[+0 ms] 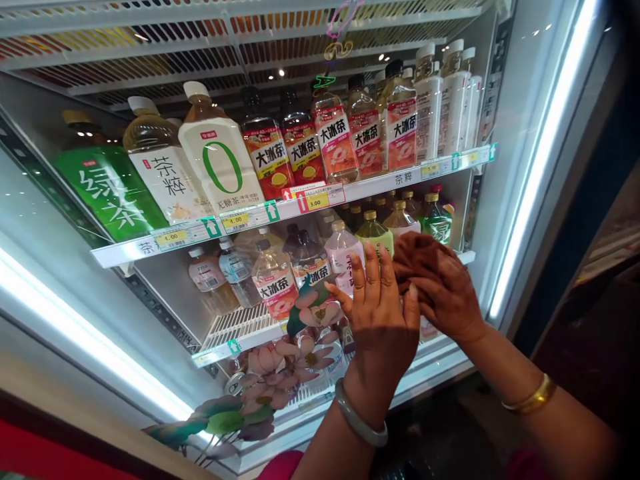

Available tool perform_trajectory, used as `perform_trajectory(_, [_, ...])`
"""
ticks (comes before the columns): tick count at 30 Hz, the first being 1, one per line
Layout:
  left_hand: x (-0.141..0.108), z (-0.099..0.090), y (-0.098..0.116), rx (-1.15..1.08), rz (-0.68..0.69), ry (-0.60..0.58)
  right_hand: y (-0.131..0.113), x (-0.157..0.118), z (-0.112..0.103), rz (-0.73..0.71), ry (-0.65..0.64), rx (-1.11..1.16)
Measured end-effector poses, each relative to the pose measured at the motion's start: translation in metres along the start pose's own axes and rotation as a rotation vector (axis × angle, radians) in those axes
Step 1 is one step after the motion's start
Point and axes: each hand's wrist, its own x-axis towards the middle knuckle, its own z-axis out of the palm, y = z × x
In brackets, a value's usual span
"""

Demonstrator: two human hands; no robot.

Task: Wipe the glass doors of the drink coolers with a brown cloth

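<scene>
- Before the stocked shelf (370,189), my right hand (456,303) grips the bunched brown cloth (420,257).
- Cloth: at the right fingers; I see no clear long axis.
- Left hand (383,330): empty, fingers spread, just beside the cloth.

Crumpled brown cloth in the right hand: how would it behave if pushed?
Likely floppy: the crumpled brown cloth bunches into soft folds in the right hand. Probably light, being a small wad held one-handed. I'd expect it to crumple rather than roll, as it shows no firm round shape.
</scene>
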Motion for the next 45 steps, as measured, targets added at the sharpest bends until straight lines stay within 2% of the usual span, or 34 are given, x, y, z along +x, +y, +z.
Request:
perform_trajectory(2, [-0.002,0.003,0.002,0.003,0.003,-0.001,0.005,-0.005,-0.004,0.171,0.039,-0.059])
perform_trajectory(4, [-0.005,0.009,0.005,-0.012,0.011,0.001,-0.002,-0.007,-0.001,0.388,0.115,-0.126])
perform_trajectory(5, [-0.007,0.012,0.008,-0.024,0.017,0.004,-0.008,-0.007,0.002,0.444,0.134,-0.142])
perform_trajectory(6, [-0.008,0.015,0.010,-0.039,0.023,0.008,-0.014,-0.006,0.005,0.441,0.130,-0.140])
perform_trajectory(8, [-0.011,0.021,0.014,-0.071,0.023,0.010,-0.018,-0.008,0.008,0.295,0.079,-0.093])
perform_trajectory(10, [-0.013,0.024,0.015,-0.093,0.024,-0.008,-0.006,-0.014,0.004,0.159,0.011,-0.046])
perform_trajectory(12, [-0.013,0.026,0.016,-0.099,0.036,-0.023,0.014,-0.022,-0.005,0.221,0.008,-0.071])
perform_trajectory(14, [-0.012,0.027,0.015,-0.095,0.057,-0.014,0.028,-0.025,-0.011,0.396,0.087,-0.149])
perform_trajectory(16, [-0.012,0.028,0.015,-0.097,0.067,-0.003,0.028,-0.023,-0.010,0.528,0.172,-0.209])
perform_trajectory(17, [-0.013,0.029,0.016,-0.098,0.069,-0.004,0.023,-0.021,-0.008,0.523,0.175,-0.210])
perform_trajectory(20, [-0.015,0.031,0.016,-0.093,0.067,-0.027,0.010,-0.017,-0.003,0.322,0.090,-0.130])
perform_trajectory(22, [-0.017,0.032,0.017,-0.083,0.067,-0.040,0.014,-0.020,-0.005,0.190,0.017,-0.068])
perform_trajectory(23, [-0.018,0.032,0.017,-0.081,0.070,-0.046,0.020,-0.024,-0.008,0.189,0.001,-0.062])
perform_trajectory(26, [-0.020,0.034,0.020,-0.089,0.081,-0.071,0.038,-0.032,-0.015,0.392,0.072,-0.135])
perform_trajectory(28, [-0.019,0.037,0.024,-0.097,0.086,-0.076,0.038,-0.031,-0.014,0.535,0.157,-0.196])
perform_trajectory(29, [-0.018,0.039,0.026,-0.101,0.084,-0.068,0.034,-0.030,-0.012,0.556,0.163,-0.214])
perform_trajectory(30, [-0.017,0.041,0.029,-0.106,0.080,-0.055,0.030,-0.028,-0.010,0.537,0.149,-0.220])
perform_trajectory(32, [-0.016,0.045,0.034,-0.117,0.068,-0.025,0.023,-0.027,-0.007,0.408,0.078,-0.189])
perform_trajectory(34, [-0.015,0.050,0.039,-0.119,0.057,-0.003,0.025,-0.031,-0.009,0.294,0.018,-0.129])
perform_trajectory(36, [-0.015,0.055,0.047,-0.109,0.049,-0.005,0.035,-0.036,-0.015,0.333,0.025,-0.101])
perform_trajectory(40, [-0.009,0.073,0.066,-0.075,0.017,-0.040,0.049,-0.038,-0.019,0.598,0.193,-0.161])
perform_trajectory(42, [-0.004,0.082,0.074,-0.040,-0.006,-0.032,0.047,-0.039,-0.017,0.617,0.159,-0.126])
perform_trajectory(45, [-0.001,0.089,0.078,-0.006,-0.010,-0.027,0.046,-0.045,-0.017,0.543,0.058,-0.050])
